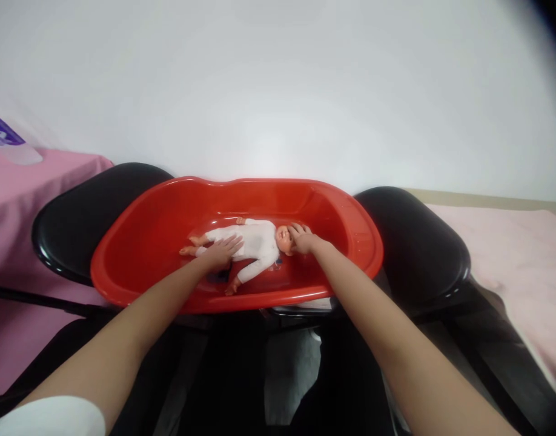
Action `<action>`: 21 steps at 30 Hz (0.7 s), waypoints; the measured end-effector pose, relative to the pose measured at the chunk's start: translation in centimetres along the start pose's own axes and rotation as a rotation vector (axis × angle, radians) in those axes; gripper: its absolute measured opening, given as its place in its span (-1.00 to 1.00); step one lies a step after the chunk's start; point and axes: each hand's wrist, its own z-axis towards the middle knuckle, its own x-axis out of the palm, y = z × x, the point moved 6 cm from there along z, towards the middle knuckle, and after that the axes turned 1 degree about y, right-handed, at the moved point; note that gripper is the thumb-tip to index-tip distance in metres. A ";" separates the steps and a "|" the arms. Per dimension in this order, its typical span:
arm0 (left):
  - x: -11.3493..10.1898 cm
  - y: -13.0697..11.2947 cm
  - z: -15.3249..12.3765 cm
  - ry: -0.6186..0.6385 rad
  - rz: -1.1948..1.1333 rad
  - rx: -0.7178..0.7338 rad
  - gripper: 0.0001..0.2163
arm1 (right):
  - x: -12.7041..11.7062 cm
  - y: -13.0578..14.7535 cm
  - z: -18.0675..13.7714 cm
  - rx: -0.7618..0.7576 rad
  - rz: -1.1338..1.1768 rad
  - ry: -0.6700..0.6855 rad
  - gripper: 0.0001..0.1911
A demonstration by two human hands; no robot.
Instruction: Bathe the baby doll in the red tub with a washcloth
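A baby doll (pixel 255 238) in a white suit lies on its back in a red baby bathtub (pixel 360 233), its head to the right and its bare feet to the left. My left hand (pixel 224 251) rests on the doll's hip area with fingers stretched out flat. At the other end, my right hand (pixel 303 238) touches the top and side of the doll's head, its fingers slightly apart and curved over it. Part of the head is hidden under those fingers. One arm of the doll reaches down toward the tub's near side.
The tub sits between a left black chair seat (pixel 96 218) and a right black seat (pixel 418 242). A pink-covered table (pixel 55 175) at left carries a clear bottle with a purple label (pixel 8 139). Pale pink cloth (pixel 509 254) covers a surface at right. Behind stands a white wall (pixel 278 91).
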 end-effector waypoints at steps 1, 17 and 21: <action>0.2 0.9 -0.2 0.023 0.049 -0.036 -0.38 | 0.1 -0.1 0.1 -0.006 0.005 -0.006 0.11; -0.5 6.4 -2.4 0.135 0.287 -0.469 -0.48 | 0.4 -0.6 0.9 -0.015 0.028 -0.021 0.16; -2.9 3.7 -1.0 -0.030 0.258 -0.408 -0.54 | 0.2 -0.4 0.7 0.002 0.021 -0.027 0.17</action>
